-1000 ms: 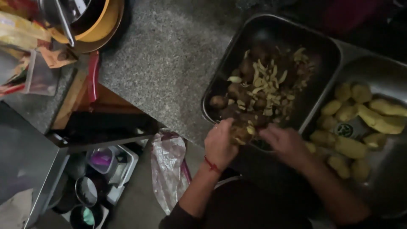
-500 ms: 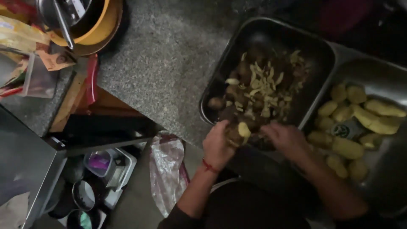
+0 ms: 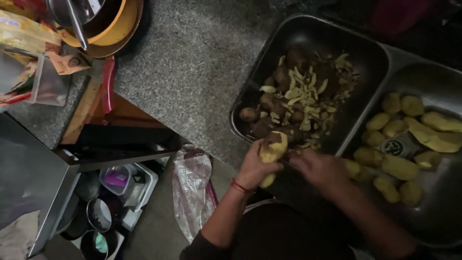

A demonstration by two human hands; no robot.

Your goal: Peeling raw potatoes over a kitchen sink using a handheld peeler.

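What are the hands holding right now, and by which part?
Left hand grips a half-peeled potato around its lower half; right hand is blurred, its hold unclear.

The single head-worn camera looked almost straight down from above the person's own arms, close over the speckled grey stone counter. It faced the dark metal tray of peelings, with the floor-level clutter at lower left.

Left hand grips half-peeled potato over dark tray of peelings; right hand, blurred, beside it. Peeled potatoes fill adjacent tray.
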